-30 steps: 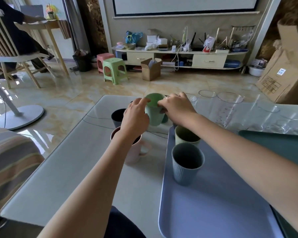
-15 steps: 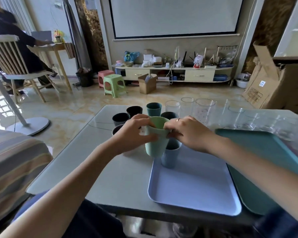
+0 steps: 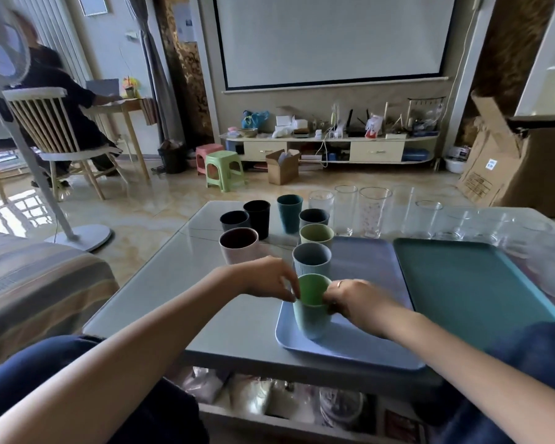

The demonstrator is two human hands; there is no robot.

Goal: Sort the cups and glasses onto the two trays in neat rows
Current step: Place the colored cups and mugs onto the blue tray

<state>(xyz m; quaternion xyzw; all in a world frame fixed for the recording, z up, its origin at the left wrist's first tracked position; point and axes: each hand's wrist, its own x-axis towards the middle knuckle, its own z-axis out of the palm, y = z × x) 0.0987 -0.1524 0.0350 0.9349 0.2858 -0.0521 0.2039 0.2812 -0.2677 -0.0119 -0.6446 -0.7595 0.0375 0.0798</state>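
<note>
A green ribbed cup (image 3: 311, 312) stands at the near left corner of the lilac tray (image 3: 362, 302). My left hand (image 3: 266, 277) pinches its rim from the left and my right hand (image 3: 356, 299) grips its right side. Behind it on the tray stand a grey-blue cup (image 3: 311, 259) and an olive cup (image 3: 316, 234) in one column. A teal tray (image 3: 468, 283) lies to the right. Off the trays stand a pink cup (image 3: 239, 245), several dark cups (image 3: 257, 213) and a teal cup (image 3: 289, 213). Several clear glasses (image 3: 374, 211) line the table's far edge.
The trays lie on a grey low table (image 3: 173, 283) with a shelf of bags under it. A striped sofa (image 3: 36, 283) is at left, a fan stand (image 3: 77, 232) beyond it. A person sits on a chair (image 3: 55, 139) far left. A cardboard box (image 3: 526, 161) stands at right.
Both hands brought the green cup from the far group back toward me and down onto the lilac tray's near left corner. The camera view pulled back and tilted up.
</note>
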